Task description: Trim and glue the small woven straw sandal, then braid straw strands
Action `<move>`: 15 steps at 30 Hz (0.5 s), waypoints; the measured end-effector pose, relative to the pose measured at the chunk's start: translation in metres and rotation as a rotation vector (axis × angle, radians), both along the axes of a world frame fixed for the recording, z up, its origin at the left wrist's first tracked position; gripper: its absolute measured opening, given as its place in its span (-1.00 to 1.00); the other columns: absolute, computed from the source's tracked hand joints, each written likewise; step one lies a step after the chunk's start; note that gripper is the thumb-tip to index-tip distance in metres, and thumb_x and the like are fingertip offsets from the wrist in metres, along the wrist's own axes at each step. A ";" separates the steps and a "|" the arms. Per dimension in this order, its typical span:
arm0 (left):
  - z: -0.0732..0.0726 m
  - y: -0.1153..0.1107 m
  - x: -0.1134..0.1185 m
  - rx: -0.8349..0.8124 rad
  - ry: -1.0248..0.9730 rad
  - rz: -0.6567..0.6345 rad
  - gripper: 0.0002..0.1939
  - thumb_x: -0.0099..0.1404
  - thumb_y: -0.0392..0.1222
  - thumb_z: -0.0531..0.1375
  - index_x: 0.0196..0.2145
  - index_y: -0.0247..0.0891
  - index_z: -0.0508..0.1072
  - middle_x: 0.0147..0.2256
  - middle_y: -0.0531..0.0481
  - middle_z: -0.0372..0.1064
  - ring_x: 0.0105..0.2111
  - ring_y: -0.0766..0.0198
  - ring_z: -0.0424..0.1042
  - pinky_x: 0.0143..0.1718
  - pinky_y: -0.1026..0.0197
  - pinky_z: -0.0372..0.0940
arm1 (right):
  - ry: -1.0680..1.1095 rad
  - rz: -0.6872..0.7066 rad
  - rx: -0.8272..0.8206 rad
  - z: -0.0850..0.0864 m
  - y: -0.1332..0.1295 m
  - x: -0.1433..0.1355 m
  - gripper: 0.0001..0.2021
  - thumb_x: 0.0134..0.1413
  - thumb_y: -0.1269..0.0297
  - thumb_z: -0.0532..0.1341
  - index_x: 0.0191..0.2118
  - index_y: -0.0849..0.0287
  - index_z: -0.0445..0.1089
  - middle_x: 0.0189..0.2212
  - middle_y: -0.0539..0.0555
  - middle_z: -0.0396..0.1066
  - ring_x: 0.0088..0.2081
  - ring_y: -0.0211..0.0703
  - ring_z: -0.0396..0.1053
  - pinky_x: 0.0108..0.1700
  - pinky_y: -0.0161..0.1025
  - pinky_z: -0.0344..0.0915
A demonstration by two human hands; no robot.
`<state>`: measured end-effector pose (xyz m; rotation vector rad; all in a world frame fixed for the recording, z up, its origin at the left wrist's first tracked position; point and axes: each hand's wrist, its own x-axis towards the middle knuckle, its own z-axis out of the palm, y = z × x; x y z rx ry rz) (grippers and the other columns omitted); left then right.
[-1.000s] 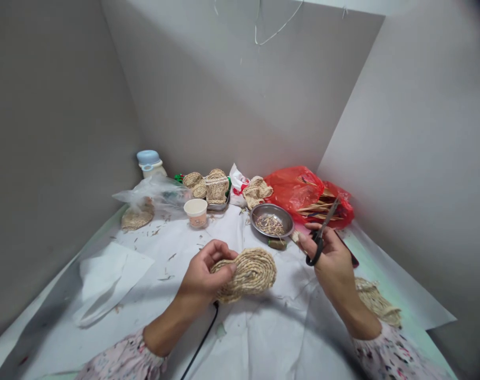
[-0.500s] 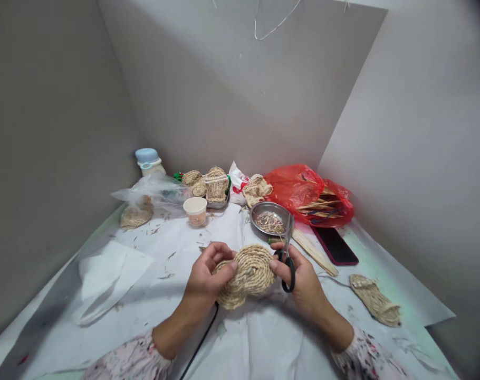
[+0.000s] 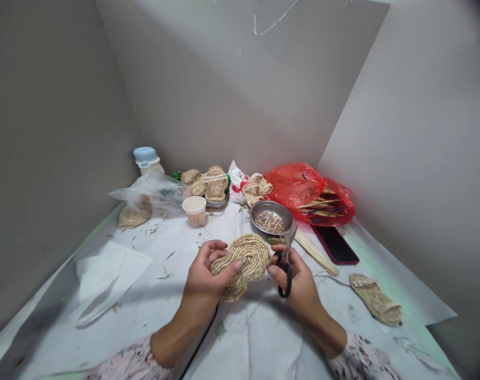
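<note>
Between my hands is a flat piece of coiled straw braid [image 3: 250,258], two rounded lobes joined together, raised over the white-covered table. My left hand [image 3: 210,274] grips its left lobe, with the thumb pressed across the top face. In my right hand [image 3: 297,279] is a pair of scissors [image 3: 285,269] with black handles, the blades pointing up and away. The right fingertips are at the braid's right edge; whether they touch it I cannot tell.
Behind stand a metal bowl [image 3: 272,203] of straw clippings, a paper cup [image 3: 194,211] and a red plastic bag [image 3: 295,184] of straw strips. To the right lie a phone [image 3: 337,245] and another straw piece [image 3: 374,301]. White paper [image 3: 109,274] is on the left.
The coiled straw piece has tilted and moved slightly up and left in my left hand. My right hand has slid to its edge, and the scissors have tipped a little to the right.
</note>
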<state>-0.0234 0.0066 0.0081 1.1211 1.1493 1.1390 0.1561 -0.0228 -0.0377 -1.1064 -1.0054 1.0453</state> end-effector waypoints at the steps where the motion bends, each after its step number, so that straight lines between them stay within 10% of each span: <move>1: -0.001 -0.001 0.001 0.003 0.006 -0.004 -0.48 -0.05 -0.08 0.38 -0.17 -0.20 0.26 -0.31 0.04 0.41 -0.36 0.25 0.45 -0.35 0.25 0.34 | 0.002 0.003 -0.003 -0.001 0.000 -0.002 -0.54 -0.12 0.13 0.39 -0.10 0.12 0.27 -0.37 0.00 0.40 -0.34 -0.19 0.36 -0.26 -0.26 0.30; 15: -0.011 -0.007 0.002 0.062 0.124 -0.085 -0.58 0.11 -0.04 0.27 -0.11 -0.25 0.36 -0.36 -0.02 0.45 -0.33 0.22 0.38 -0.30 0.19 0.32 | -0.074 -0.086 -0.004 -0.003 -0.003 -0.003 -0.57 -0.15 0.17 0.39 -0.14 0.12 0.30 -0.43 -0.04 0.30 -0.39 -0.18 0.31 -0.30 -0.23 0.30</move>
